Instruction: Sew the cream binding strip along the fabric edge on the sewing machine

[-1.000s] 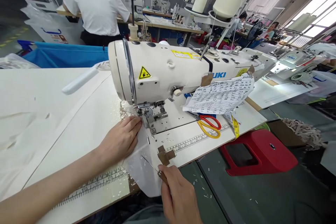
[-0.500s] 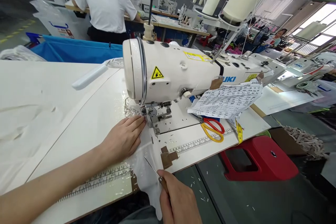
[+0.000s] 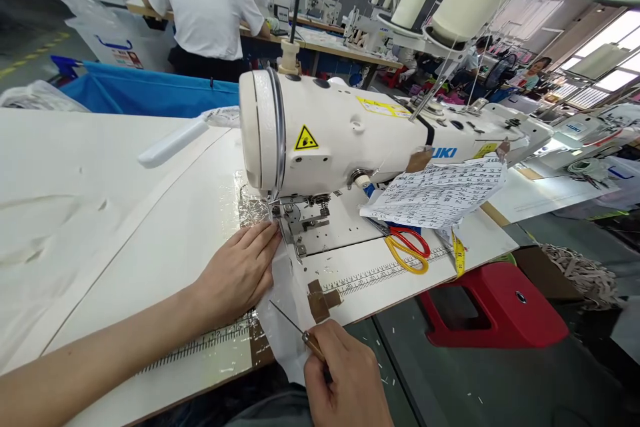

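Two bare hands are at work in the head view, one on each side of a strip of thin white fabric (image 3: pixel 281 340) at the JUKI sewing machine (image 3: pixel 320 127). Over the last second the machine has drifted rightward across the picture, most likely because the wearer's head turned. The left hand (image 3: pixel 237 273) keeps its place beside the presser foot (image 3: pixel 283 225), its fingers together, flat on the fabric; the thumb is hidden, so whether they pinch it I cannot tell.

What differs most is the fabric's near end. It trailed in a long, narrow tail half a second ago; now it looks shorter and drops over the tabletop (image 3: pixel 350 261) edge, its lower part passing behind the right hand (image 3: pixel 345 373). That hand's fingers stay clamped on the wooden handle of an awl (image 3: pixel 313 345), whose tip now shows nearer the left hand, over the fabric; contact is too fine to judge.

For the work in hand, this suggests that the strip remains lined up at the foot while only its loose end shifts. The scissors (image 3: pixel 414 253) lie unused to the right.
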### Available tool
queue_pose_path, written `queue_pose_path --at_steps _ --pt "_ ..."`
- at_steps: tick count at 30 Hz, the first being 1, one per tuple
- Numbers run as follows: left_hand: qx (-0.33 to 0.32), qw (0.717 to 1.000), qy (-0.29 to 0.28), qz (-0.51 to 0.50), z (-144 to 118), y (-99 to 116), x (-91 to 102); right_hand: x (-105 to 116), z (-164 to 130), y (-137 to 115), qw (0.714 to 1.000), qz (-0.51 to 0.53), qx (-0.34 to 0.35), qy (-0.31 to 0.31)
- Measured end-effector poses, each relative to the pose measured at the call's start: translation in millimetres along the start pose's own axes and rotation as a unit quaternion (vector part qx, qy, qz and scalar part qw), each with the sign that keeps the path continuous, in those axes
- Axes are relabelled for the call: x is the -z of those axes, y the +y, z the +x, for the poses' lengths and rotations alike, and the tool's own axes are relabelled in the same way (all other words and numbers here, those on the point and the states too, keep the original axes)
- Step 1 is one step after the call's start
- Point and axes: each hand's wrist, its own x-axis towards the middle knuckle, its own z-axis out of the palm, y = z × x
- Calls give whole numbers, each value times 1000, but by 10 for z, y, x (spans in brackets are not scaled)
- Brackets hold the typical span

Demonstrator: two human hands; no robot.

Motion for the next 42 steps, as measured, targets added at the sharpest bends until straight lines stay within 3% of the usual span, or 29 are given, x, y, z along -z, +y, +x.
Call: queue_pose_path --at_steps 13,18,28,34,37,42 --pt "-11 1000 1 -29 -30 82 78 -16 125 17 1000 7 13 -19" --pt "-3 999 9 -43 -26 73 67 -61 211 18 1000 6 20 3" --pt "25 999 39 -27 28 -47 2 -173 371 -1 999 13 -27 -15" --pt "35 999 30 -14 96 -107 14 -198 518 -11 995 81 -59 -19" --pt "21 999 30 -3 106 -195 -20 -209 561 -15 978 172 -110 -35" --pt "15 998 41 34 96 -266 -6 -225 542 -26 899 357 -232 -107"
